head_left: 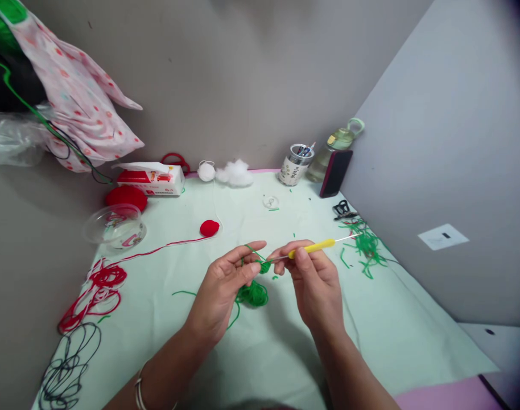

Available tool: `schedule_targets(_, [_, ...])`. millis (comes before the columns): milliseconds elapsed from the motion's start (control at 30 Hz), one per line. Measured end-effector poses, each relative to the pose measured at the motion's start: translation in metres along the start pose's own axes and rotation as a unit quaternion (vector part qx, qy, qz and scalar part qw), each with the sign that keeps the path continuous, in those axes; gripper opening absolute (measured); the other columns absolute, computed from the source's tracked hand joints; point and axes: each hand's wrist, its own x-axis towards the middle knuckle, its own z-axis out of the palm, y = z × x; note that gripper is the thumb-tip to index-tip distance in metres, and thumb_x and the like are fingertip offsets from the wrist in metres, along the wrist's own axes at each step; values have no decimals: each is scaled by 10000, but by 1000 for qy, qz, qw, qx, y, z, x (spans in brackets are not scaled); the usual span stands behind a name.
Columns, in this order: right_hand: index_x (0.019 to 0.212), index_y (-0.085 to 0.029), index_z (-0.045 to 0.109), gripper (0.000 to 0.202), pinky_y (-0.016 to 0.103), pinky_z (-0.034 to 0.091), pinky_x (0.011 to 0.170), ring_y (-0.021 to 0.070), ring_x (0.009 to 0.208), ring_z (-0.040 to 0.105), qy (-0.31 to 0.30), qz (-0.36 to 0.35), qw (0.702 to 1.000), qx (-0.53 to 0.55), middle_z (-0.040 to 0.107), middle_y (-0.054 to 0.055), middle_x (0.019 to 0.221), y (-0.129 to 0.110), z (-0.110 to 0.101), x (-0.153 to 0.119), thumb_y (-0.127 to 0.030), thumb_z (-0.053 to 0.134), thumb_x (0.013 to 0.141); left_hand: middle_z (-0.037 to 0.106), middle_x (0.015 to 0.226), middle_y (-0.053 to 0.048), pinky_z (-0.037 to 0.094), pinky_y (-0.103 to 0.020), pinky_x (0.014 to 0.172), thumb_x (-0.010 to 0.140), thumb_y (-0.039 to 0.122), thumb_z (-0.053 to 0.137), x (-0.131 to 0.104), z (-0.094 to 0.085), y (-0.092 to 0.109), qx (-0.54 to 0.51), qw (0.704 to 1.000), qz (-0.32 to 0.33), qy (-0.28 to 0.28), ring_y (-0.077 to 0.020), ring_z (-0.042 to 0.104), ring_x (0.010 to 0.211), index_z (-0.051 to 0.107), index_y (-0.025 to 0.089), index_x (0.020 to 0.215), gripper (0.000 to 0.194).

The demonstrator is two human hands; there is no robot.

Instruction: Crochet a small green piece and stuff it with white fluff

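Observation:
My right hand [317, 279] grips a crochet hook [312, 248] by its yellow handle, its thin metal shaft pointing left. The hook's tip meets a small green crochet piece [264, 266], pinched between the thumb and fingers of my left hand [226, 279]. A strand of green yarn runs over the raised left index finger. Just below the piece, a loose bundle of green yarn [254, 294] lies on the pale green cloth. Exactly how the hook tip sits in the stitches is too small to tell.
A red crocheted ball [209, 228] lies beyond my hands. Red and white yarn [108, 279] and dark cord [70, 367] are at left, green scraps [368, 245] at right. Along the back are a tissue box [157, 181], stuffing [235, 173], a pen tin [294, 166], a bottle and a phone [335, 173].

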Motion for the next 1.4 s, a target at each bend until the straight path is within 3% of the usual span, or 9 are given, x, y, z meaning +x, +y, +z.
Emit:
schedule_targets(167, [1027, -234, 725, 228, 275, 583, 716, 126, 754, 705, -10, -116, 977, -180, 762, 25, 940, -4, 2, -9, -208, 502, 1067, 604, 869, -9, 432, -247, 753, 824, 261, 806, -1, -2, -5, 28, 999, 34, 21, -135, 532, 827, 808, 256, 1164, 339])
schedule_targets(300, [1171, -227, 702, 285, 308, 590, 746, 167, 843, 718, -56, -289, 894, -339, 769, 55, 969, 3, 4, -15, -75, 527, 1005, 622, 869, 6, 452, -233, 749, 820, 242, 827, -2, 1, -13, 51, 994, 83, 56, -126, 548, 817, 792, 282, 1189, 373])
schedule_targets(400, [1136, -251, 751, 285, 326, 596, 755, 203, 910, 722, -39, -343, 855, -388, 765, 79, 1014, 7, 4, -16, -73, 631, 948, 612, 832, 20, 447, -209, 698, 817, 264, 843, -3, 4, -14, -26, 999, 30, 37, -95, 513, 732, 753, 279, 1275, 468])
schedule_targets(533, [1059, -275, 764, 255, 312, 583, 703, 177, 823, 702, 6, -253, 912, -322, 742, 43, 947, 3, 3, -14, -102, 593, 983, 409, 617, 88, 495, -215, 785, 833, 239, 833, -1, 4, -8, -162, 984, -73, -28, -46, 348, 563, 769, 165, 1246, 424])
schedule_targets(700, [994, -257, 755, 208, 277, 545, 615, 129, 676, 631, 3, -105, 989, -101, 705, 14, 874, -1, 5, -5, -210, 556, 1034, 485, 663, 73, 500, -271, 924, 847, 197, 816, -1, 4, -2, -132, 990, -30, -30, -50, 423, 609, 746, 209, 1293, 452])
schedule_targets(867, [1031, -261, 777, 227, 299, 559, 680, 159, 779, 669, -8, -163, 960, -226, 751, 33, 913, 3, 9, -8, -127, 597, 995, 593, 835, 36, 398, -158, 610, 819, 227, 854, -1, 5, -7, -51, 998, 11, 16, -57, 437, 667, 751, 249, 1276, 469])
schedule_targets(1033, [1141, -272, 777, 335, 342, 587, 723, 202, 871, 705, -20, -312, 881, -355, 769, 83, 1019, 4, 8, -12, -49, 637, 934, 468, 667, 72, 472, -174, 697, 826, 232, 839, 2, 3, -9, -160, 985, -59, -32, -36, 288, 546, 801, 164, 1166, 348])
schedule_targets(1200, [1011, -262, 777, 210, 300, 538, 612, 153, 694, 643, 21, -128, 980, -154, 727, 28, 865, -2, 3, -5, -186, 582, 1014, 395, 591, 104, 508, -296, 963, 814, 194, 836, 5, -1, -5, -191, 980, -58, -27, -32, 277, 521, 817, 156, 1112, 301])
schedule_targets(1400, [976, -258, 810, 145, 267, 525, 670, 123, 711, 618, -10, -49, 993, -108, 728, 15, 869, 0, 3, -3, -267, 666, 987, 648, 873, -9, 431, -243, 767, 826, 277, 833, 3, -1, -9, -40, 999, -14, -21, -116, 513, 783, 803, 235, 1167, 344])
